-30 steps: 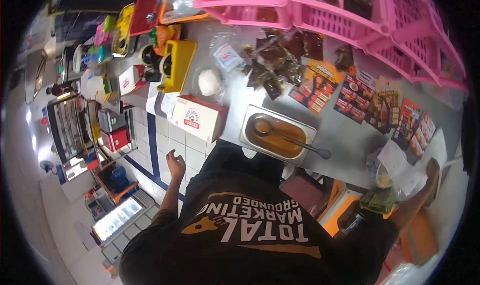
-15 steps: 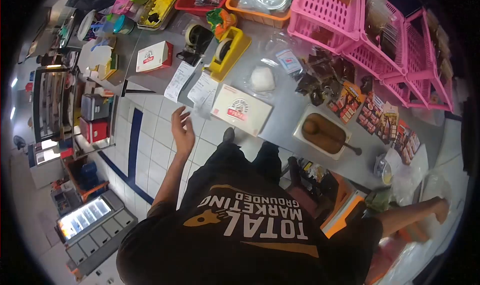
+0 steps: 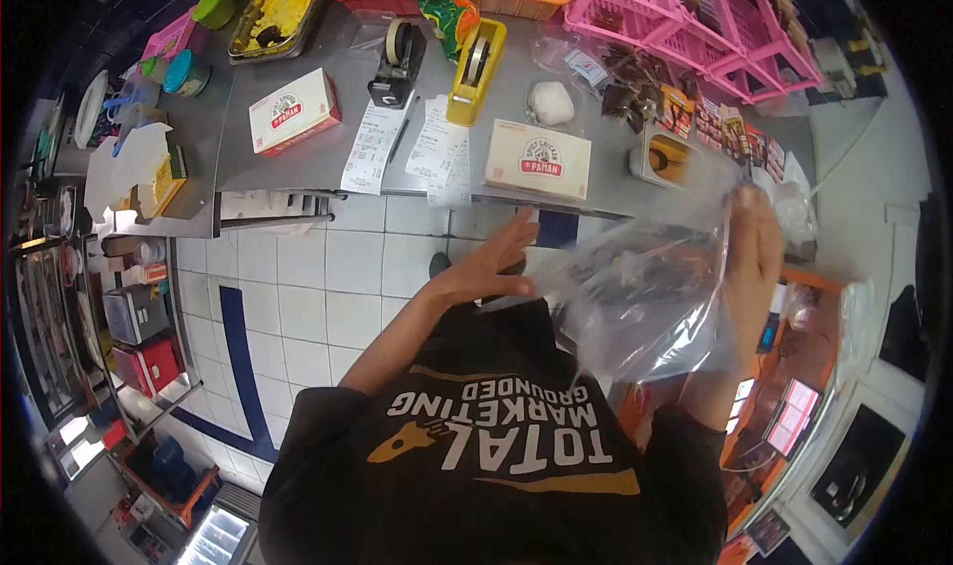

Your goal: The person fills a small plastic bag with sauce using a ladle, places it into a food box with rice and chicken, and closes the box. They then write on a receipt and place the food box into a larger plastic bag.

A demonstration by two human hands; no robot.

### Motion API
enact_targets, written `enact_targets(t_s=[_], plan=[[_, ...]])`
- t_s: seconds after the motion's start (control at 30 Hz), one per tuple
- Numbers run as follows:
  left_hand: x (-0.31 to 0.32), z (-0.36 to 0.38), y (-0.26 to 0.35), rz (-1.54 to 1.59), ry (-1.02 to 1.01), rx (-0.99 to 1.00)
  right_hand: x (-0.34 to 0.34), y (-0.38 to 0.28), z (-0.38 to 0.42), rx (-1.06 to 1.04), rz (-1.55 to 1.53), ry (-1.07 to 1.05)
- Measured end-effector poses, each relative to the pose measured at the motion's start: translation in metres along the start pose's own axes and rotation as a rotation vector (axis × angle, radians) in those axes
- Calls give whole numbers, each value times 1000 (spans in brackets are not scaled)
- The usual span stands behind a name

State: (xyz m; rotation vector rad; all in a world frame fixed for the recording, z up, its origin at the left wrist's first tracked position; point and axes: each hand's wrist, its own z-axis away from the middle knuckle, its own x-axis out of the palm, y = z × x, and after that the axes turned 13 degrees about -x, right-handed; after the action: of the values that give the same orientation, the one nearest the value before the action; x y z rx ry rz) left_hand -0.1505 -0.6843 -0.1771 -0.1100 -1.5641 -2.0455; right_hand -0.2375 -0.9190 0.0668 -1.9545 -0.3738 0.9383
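A clear plastic bag (image 3: 655, 312) hangs in front of my body, its top edge gripped by my right hand (image 3: 754, 252). My left hand (image 3: 496, 262) reaches toward the bag's left edge with fingers stretched and the thumb apart. Just beyond that hand, a white and red chicken box (image 3: 537, 160) lies at the counter's front edge. Behind the box is a clear container with a white round lump (image 3: 552, 102). A metal pan of brown sauce (image 3: 659, 158) is partly covered by the bag in this view.
Paper receipts (image 3: 437, 148) overhang the counter edge beside a yellow tape dispenser (image 3: 477, 73) and a black one (image 3: 397, 64). A second box (image 3: 295, 111) sits farther left. Pink baskets (image 3: 635, 9) stand back right; a tray of yellow food (image 3: 283, 14) is back left.
My right hand has come in from the far right and now holds a clear plastic bag before me. My left hand has moved rightward toward it. The view has turned.
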Motion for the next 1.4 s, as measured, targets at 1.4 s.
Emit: enact_targets(t_s=[1.4], plan=[[59,67,-42,689,99,6,-30,172,151,576,-634,219]])
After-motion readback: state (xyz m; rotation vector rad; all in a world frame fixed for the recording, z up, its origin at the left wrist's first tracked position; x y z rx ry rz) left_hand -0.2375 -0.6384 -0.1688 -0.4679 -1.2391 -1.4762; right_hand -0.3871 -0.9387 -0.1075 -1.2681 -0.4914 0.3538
